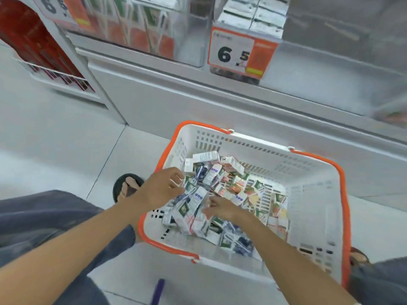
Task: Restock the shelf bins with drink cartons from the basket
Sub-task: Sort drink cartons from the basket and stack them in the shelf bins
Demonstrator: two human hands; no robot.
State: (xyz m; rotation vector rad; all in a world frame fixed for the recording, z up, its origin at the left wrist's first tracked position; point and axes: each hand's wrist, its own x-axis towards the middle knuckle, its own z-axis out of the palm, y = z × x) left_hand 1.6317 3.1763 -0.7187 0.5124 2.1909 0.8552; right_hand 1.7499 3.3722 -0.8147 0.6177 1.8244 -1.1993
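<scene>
Both my hands are down in the basket (312,194): left hand (161,188) with fingers curled loosely, right hand (220,208) with fingers spread, gathering cartons (193,208) for the shelf bins (141,29).

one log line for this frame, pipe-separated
phase: picking | left hand: in basket, on cartons | right hand: on cartons | lifted: none visible

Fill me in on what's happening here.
A person crouches over a white basket with orange handles on the shop floor. Both hands are in the loose pile of drink cartons: the left hand reaches in over the rim, the right hand rests among them. The shelf bins above already hold cartons.
</scene>
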